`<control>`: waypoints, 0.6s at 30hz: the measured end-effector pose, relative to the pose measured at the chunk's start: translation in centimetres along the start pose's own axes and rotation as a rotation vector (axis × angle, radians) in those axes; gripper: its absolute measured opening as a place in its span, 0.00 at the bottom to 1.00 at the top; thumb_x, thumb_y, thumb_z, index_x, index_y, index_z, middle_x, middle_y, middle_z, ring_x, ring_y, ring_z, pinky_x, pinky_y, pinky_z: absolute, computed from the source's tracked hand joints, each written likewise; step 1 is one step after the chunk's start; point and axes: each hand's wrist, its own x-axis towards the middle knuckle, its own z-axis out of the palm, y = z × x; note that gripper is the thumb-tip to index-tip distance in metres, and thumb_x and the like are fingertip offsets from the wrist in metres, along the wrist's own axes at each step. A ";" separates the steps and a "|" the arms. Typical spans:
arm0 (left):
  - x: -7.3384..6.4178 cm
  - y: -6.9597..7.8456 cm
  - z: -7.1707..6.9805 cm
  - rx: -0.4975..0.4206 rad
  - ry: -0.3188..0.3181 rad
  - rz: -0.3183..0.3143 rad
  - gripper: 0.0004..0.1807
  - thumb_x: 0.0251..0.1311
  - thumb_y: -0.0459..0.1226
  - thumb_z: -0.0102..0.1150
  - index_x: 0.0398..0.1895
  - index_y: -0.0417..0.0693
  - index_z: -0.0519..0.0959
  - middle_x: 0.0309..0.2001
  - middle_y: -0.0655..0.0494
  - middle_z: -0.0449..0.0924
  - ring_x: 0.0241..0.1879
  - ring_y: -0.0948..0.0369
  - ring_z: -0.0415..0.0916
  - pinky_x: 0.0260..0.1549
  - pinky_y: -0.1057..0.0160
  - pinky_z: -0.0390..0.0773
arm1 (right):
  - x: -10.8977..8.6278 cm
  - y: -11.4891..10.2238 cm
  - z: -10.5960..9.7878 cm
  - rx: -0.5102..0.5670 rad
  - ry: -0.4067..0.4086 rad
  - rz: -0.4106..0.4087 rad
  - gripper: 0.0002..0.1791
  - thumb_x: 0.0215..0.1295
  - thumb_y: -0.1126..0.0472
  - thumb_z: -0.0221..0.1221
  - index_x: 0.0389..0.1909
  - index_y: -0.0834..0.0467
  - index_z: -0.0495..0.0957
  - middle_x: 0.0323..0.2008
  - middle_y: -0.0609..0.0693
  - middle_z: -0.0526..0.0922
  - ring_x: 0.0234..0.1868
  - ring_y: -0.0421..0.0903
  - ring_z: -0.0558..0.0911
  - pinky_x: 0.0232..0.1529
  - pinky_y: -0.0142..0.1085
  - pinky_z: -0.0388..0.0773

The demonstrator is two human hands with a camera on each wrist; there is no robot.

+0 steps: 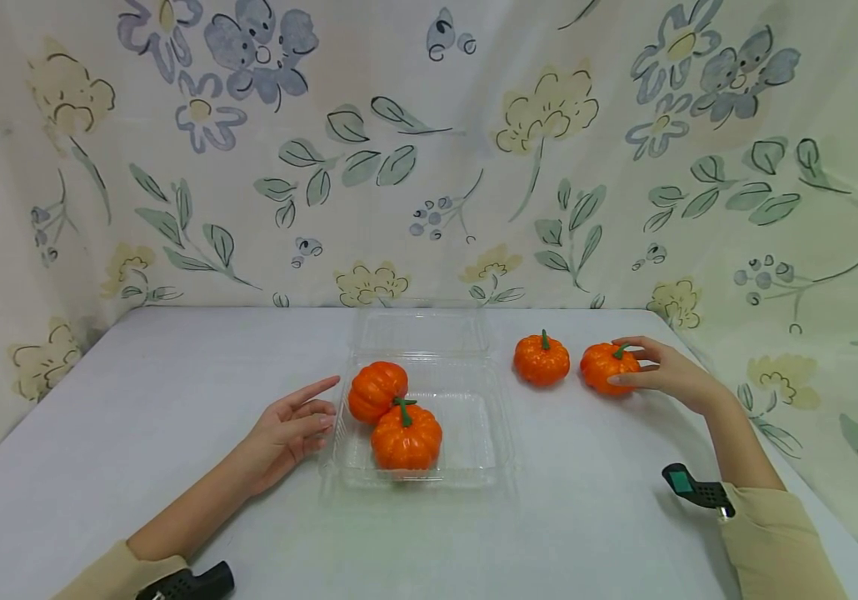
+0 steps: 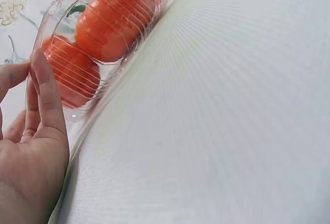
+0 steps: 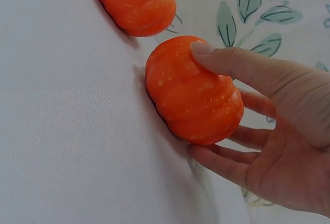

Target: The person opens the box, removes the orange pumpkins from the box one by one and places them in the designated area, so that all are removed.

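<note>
My right hand (image 1: 661, 373) grips a small orange toy pumpkin (image 3: 191, 95) with a green stem, on the right part of the table. The thumb lies on one side of it and the fingers reach round the other. A second pumpkin (image 1: 541, 360) stands just left of it. Two more, a rear pumpkin (image 1: 376, 390) and a front pumpkin (image 1: 406, 440), sit together in the left half of a clear plastic box (image 1: 474, 425). Beside the box's left wall is my left hand (image 1: 292, 433), fingers loosely extended, fingertips right at the wall.
The box's hinged lid (image 1: 421, 333) lies folded back behind it. A white cloth covers the table (image 1: 174, 400). A flower-patterned curtain (image 1: 429, 167) hangs along the table's back edge and sides.
</note>
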 end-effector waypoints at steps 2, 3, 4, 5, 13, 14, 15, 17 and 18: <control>0.0 0.0 0.0 0.003 0.000 0.001 0.32 0.77 0.30 0.54 0.81 0.48 0.62 0.47 0.59 0.81 0.39 0.66 0.81 0.44 0.70 0.85 | 0.0 0.0 0.0 0.004 -0.004 0.000 0.41 0.72 0.54 0.65 0.78 0.65 0.59 0.72 0.76 0.64 0.70 0.73 0.66 0.65 0.64 0.76; 0.0 0.0 0.0 0.004 -0.001 0.001 0.32 0.77 0.30 0.54 0.81 0.47 0.62 0.47 0.59 0.81 0.39 0.66 0.81 0.45 0.70 0.85 | 0.0 0.0 0.0 0.007 -0.006 0.000 0.41 0.72 0.54 0.65 0.78 0.65 0.59 0.73 0.76 0.64 0.70 0.73 0.66 0.65 0.65 0.76; 0.0 0.0 0.0 0.004 -0.001 0.001 0.32 0.77 0.30 0.54 0.82 0.47 0.62 0.47 0.59 0.81 0.39 0.66 0.81 0.45 0.70 0.85 | 0.0 0.0 0.0 0.009 -0.008 0.000 0.41 0.72 0.54 0.65 0.78 0.65 0.58 0.73 0.76 0.63 0.71 0.73 0.66 0.65 0.65 0.76; 0.0 0.0 0.0 0.004 -0.001 0.002 0.32 0.77 0.30 0.54 0.82 0.47 0.62 0.47 0.59 0.81 0.39 0.66 0.81 0.44 0.70 0.85 | 0.0 0.0 0.0 0.011 -0.010 0.001 0.41 0.72 0.54 0.65 0.79 0.65 0.58 0.73 0.76 0.63 0.71 0.73 0.65 0.65 0.66 0.75; 0.1 -0.1 -0.1 0.001 -0.014 0.014 0.31 0.77 0.29 0.53 0.81 0.48 0.63 0.47 0.59 0.81 0.40 0.66 0.81 0.44 0.71 0.85 | -0.1 0.2 -0.1 0.018 -0.019 -0.001 0.44 0.72 0.55 0.65 0.81 0.64 0.55 0.74 0.77 0.59 0.72 0.75 0.62 0.66 0.71 0.70; 0.0 -0.1 -0.1 -0.001 -0.016 0.016 0.31 0.77 0.29 0.53 0.81 0.48 0.63 0.47 0.59 0.81 0.40 0.66 0.81 0.44 0.71 0.85 | -0.2 0.1 -0.1 0.018 -0.019 0.001 0.44 0.72 0.55 0.65 0.81 0.63 0.54 0.74 0.76 0.59 0.73 0.75 0.61 0.66 0.72 0.70; 0.0 -0.1 0.0 -0.002 -0.017 0.017 0.31 0.77 0.29 0.53 0.81 0.48 0.63 0.47 0.59 0.81 0.40 0.66 0.81 0.44 0.71 0.85 | -0.2 0.0 -0.1 0.020 -0.020 0.000 0.45 0.72 0.55 0.65 0.81 0.63 0.54 0.75 0.77 0.59 0.73 0.76 0.61 0.66 0.72 0.69; 0.0 -0.1 0.0 -0.004 -0.018 0.019 0.31 0.77 0.29 0.53 0.81 0.48 0.64 0.47 0.59 0.81 0.40 0.66 0.81 0.44 0.71 0.85 | -0.3 -0.1 -0.2 0.019 -0.023 -0.001 0.45 0.72 0.54 0.65 0.82 0.63 0.53 0.75 0.77 0.59 0.73 0.76 0.61 0.66 0.73 0.68; 0.0 -0.1 0.0 -0.003 -0.018 0.019 0.31 0.77 0.29 0.53 0.81 0.48 0.63 0.47 0.59 0.81 0.39 0.66 0.81 0.44 0.71 0.85 | -0.3 -0.1 -0.2 0.017 -0.023 0.000 0.46 0.72 0.54 0.65 0.82 0.63 0.53 0.75 0.76 0.59 0.73 0.76 0.61 0.66 0.73 0.68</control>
